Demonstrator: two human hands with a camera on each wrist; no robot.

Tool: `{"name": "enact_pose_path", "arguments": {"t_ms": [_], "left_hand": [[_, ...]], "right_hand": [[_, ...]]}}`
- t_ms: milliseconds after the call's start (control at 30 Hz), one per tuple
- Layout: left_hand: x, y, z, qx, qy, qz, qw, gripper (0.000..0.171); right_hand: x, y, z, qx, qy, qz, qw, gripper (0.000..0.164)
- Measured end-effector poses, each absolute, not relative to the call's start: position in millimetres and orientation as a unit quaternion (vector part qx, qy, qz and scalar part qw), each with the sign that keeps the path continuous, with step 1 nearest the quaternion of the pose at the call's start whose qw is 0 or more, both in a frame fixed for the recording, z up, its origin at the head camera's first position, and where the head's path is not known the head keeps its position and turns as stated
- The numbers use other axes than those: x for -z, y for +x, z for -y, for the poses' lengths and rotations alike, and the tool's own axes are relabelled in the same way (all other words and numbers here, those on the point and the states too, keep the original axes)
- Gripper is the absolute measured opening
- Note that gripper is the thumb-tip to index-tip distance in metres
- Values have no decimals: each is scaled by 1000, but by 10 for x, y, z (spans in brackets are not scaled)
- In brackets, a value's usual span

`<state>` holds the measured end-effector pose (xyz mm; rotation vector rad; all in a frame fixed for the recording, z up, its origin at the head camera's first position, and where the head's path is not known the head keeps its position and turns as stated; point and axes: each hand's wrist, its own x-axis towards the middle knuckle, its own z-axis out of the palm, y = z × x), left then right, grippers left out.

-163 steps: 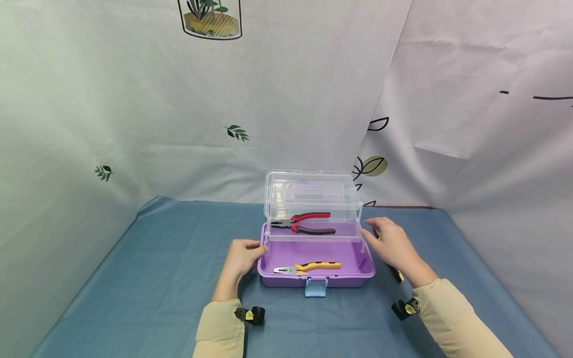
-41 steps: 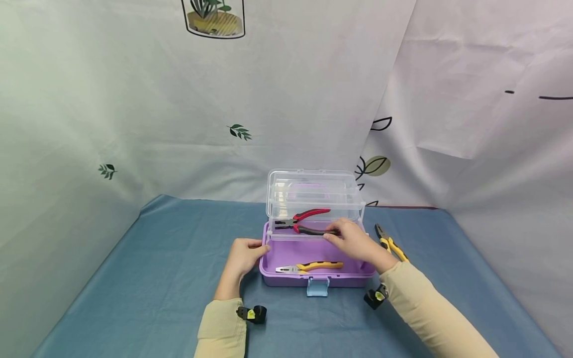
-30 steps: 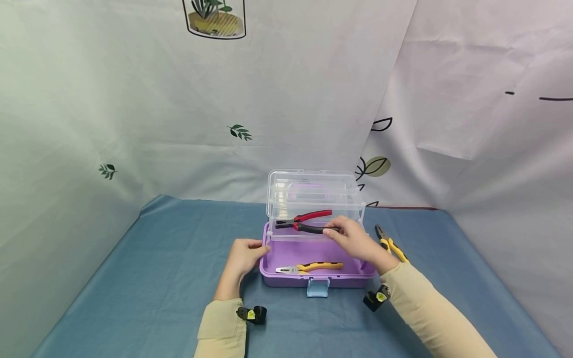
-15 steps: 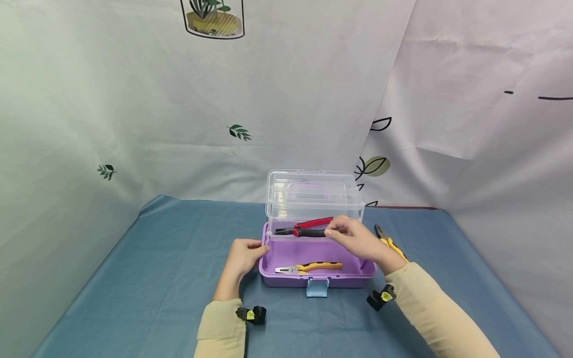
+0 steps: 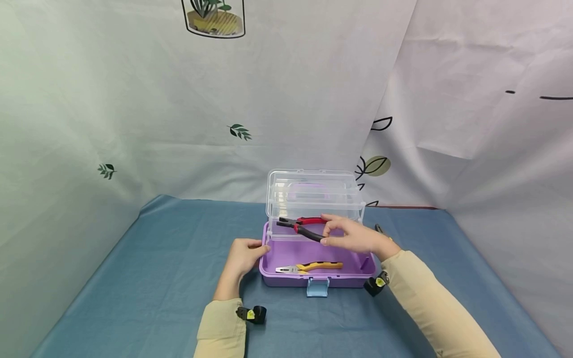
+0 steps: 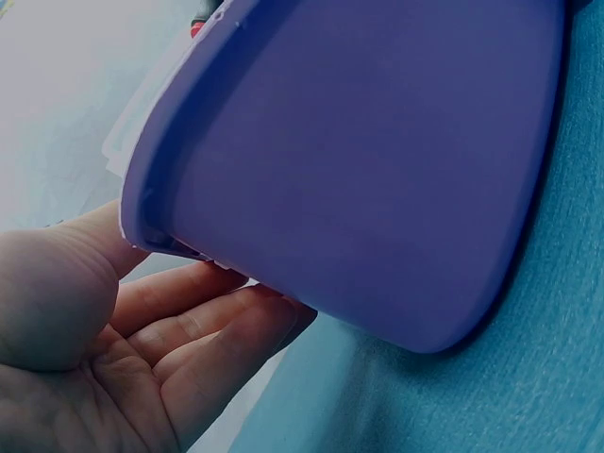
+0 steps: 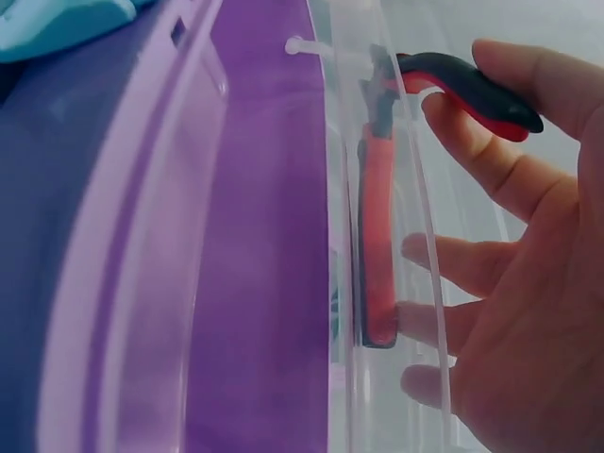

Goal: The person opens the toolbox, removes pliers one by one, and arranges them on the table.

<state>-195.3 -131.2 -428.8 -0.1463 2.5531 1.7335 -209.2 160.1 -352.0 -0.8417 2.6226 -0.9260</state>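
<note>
My left hand (image 5: 241, 258) grips the left side of a purple toolbox (image 5: 272, 282), thumb over the rim; in the left wrist view its fingers (image 6: 203, 321) reach behind the box end. My right hand (image 5: 355, 236) pinches the black handle of red-and-black pliers (image 5: 308, 233) between thumb and index finger over the toolbox's clear tray (image 5: 284, 237). The handles are spread apart and the jaws point left. In the right wrist view, the other fingertips (image 7: 420, 250) are beside the tray wall, near the red handle (image 7: 378, 236). Yellow-handled pliers (image 5: 320, 265) lie in the purple bottom.
Behind the tray stands the raised clear lid (image 5: 279, 191). A light blue latch (image 5: 317, 287) hangs open at the box front. A second pair of yellow pliers (image 5: 378, 228) lies right of the box, mostly hidden by my right arm. Blue cloth (image 5: 179, 278) covers the table.
My right hand has left the yellow pliers on the right and taken hold of the red-and-black pliers. In the last half second their handles have spread apart. My left hand stays put.
</note>
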Motion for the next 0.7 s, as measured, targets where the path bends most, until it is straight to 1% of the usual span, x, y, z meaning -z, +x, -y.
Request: {"name": "enact_pose_path", "arguments": {"t_ms": [167,367,533,600,700], "left_hand": [[4290,-1964,1314,-561,-49,-826,26,29],[4304,-1964,1317,-560,-48,-826,29,29],[4311,-1962,1315,-560,-46,-827,29,29],[4310,-1964,1314,-560,-46,-827,28,29],[4306,-1967,1312,-562,-47,-825,28,29]], "right_hand": [[3532,-2128,-1607,313,-292,-897,107,13],[3600,-2126,-1594,316,-264,-907,89,29],[3625,-2128,-1544,315,-258,-911,64,24],[3621,-2132,-1528,322,-241,-913,63,30],[3615,-2140,-1515,326,-208,-920,66,52]]}}
